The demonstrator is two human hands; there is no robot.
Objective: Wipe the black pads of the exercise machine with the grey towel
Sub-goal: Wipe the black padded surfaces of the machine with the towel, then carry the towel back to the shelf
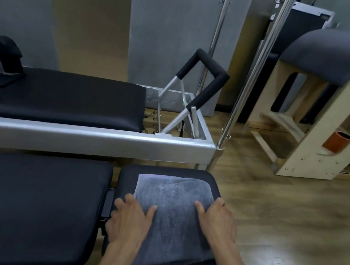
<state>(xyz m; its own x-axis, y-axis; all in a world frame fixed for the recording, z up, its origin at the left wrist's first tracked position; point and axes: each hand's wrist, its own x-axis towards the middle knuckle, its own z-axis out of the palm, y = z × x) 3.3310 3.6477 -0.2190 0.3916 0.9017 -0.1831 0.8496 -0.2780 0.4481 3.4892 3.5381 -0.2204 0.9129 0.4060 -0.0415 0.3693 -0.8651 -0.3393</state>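
Note:
A folded grey towel [175,215] lies spread over a small square black pad [129,175] in front of me. My left hand [129,224] rests flat on the towel's left edge, fingers spread, partly on the pad. Flat on the towel's right edge lies my right hand [216,225], fingers pointing up and left. Neither hand grips the cloth. A large black pad [26,200] sits to the left, separated by a narrow gap. A second long black pad [64,97] lies on the machine behind.
A silver metal frame rail [85,138] runs across between the pads. A padded black footbar [211,78] and chrome poles [255,76] stand behind. A wooden arched barrel with a dark cushion [327,100] stands at right on the wooden floor [293,221].

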